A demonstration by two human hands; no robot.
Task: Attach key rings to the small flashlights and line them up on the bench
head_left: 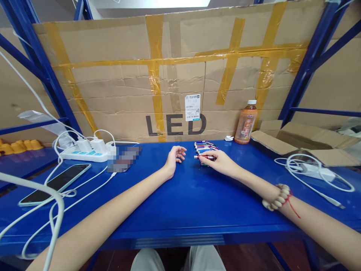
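Observation:
My right hand [221, 162] is closed around a red pen [203, 156] with shiny metal parts, its tip pointing left. Just beyond and partly under that hand lies a row of several pens [204, 146] in blue, red, silver and other colours, side by side on the blue shelf top [180, 195]. Part of the row is hidden by my fingers. To the left of the pens, my left hand [174, 160] rests on its side on the shelf, fingers loosely curled and apart, holding nothing.
On the left are a phone [58, 182], a white power strip [87, 153] and trailing white cables [81, 201]. A drink bottle [246, 124], an open cardboard box [296, 141] and a coiled charger cable [316, 171] sit at right. A taped cardboard sheet [124, 98] stands behind.

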